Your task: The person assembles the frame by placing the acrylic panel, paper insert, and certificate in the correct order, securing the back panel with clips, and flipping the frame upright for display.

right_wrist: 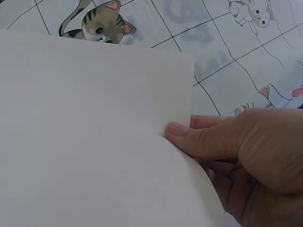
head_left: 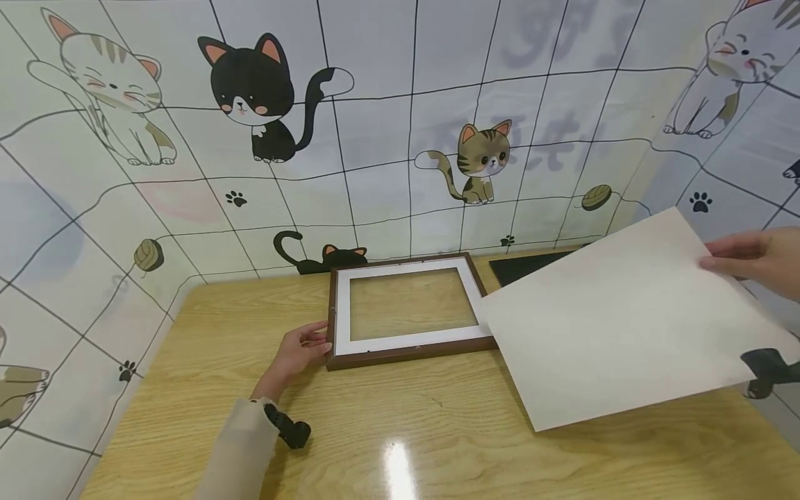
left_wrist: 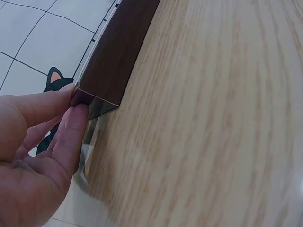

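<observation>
A brown picture frame (head_left: 412,351) with a white mat border lies on the wooden table, its middle showing the wood through. My left hand (head_left: 301,351) holds the frame's left side near the front corner; in the left wrist view, thumb and fingers pinch the brown edge (left_wrist: 118,52). On the right, my right hand (head_left: 759,260) pinches a large white sheet (head_left: 625,326) by its right edge, thumb on top. The sheet is held tilted above the table, and its left corner overlaps the frame's right side. In the right wrist view the sheet (right_wrist: 94,127) bends slightly beside the thumb.
Behind the sheet, a flat black item (head_left: 528,265) lies at the back of the table, partly hidden. A wall covering (head_left: 375,139) with cartoon cats and grid lines rises behind the wooden table (head_left: 387,417) and along its sides.
</observation>
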The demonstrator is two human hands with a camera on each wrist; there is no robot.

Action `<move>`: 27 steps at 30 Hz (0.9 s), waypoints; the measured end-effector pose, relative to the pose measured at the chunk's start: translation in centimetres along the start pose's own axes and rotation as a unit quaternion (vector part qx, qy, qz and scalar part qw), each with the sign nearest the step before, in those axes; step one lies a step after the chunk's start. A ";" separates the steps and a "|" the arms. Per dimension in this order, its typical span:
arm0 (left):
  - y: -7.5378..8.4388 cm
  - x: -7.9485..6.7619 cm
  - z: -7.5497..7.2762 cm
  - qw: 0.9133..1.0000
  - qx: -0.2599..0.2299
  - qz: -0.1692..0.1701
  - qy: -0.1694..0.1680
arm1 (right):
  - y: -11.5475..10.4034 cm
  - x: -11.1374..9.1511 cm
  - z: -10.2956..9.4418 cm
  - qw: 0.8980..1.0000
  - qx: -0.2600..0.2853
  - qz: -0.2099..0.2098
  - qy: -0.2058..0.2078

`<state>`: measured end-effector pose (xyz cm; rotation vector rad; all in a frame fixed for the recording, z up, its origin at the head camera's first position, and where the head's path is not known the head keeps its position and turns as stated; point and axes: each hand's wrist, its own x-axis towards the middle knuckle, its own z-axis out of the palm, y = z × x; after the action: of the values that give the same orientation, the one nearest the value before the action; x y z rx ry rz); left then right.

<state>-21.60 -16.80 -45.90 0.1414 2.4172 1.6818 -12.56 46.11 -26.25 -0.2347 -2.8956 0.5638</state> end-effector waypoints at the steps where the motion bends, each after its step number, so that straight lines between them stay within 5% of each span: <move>1: 0.0 0.0 0.0 1.000 0.001 -0.001 0.000 | -0.5 0.1 0.1 1.000 0.000 -0.006 -0.003; 15: 0.0 0.0 0.0 1.000 -0.001 -0.011 0.006 | -5.5 3.4 2.5 0.995 0.066 -0.037 -0.059; 27: -0.4 0.3 0.0 1.000 -0.005 -0.005 0.003 | -7.8 5.8 7.5 0.985 0.149 -0.023 -0.083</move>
<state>-21.89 -16.91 -46.31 0.1220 2.4098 1.6917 -20.71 37.36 -29.22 -0.0803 -2.9105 1.0400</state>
